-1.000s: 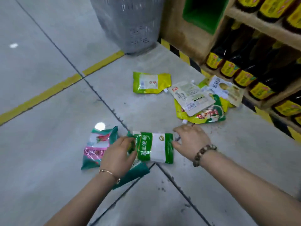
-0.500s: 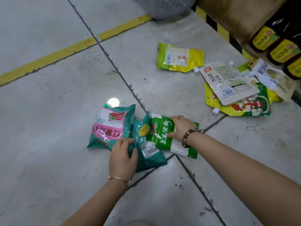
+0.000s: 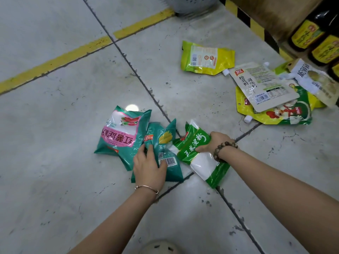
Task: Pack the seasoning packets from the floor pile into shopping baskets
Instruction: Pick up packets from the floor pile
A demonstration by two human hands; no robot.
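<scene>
Gripping green packet (image 3: 201, 158) on floor (image 3: 55, 180) with right hand (image 3: 214, 143), thumb pinching over its face; left hand (image 3: 148, 167) lying flat on teal packet (image 3: 165, 142), fingers straight, clasping nothing. Risking slick film sliding out of one-handed pinch, overlapping pink-label packet (image 3: 121, 132) dragging along. Smooth grey concrete, yellow line (image 3: 55, 65) crossing; grey basket (image 3: 192, 4) standing well apart beside shelf bottles (image 3: 308, 35)

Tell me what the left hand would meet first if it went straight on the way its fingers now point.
The left hand lies on the teal corn packet, so it would push along that first. Beyond it the floor looks free, though depth is hard to judge.
</scene>
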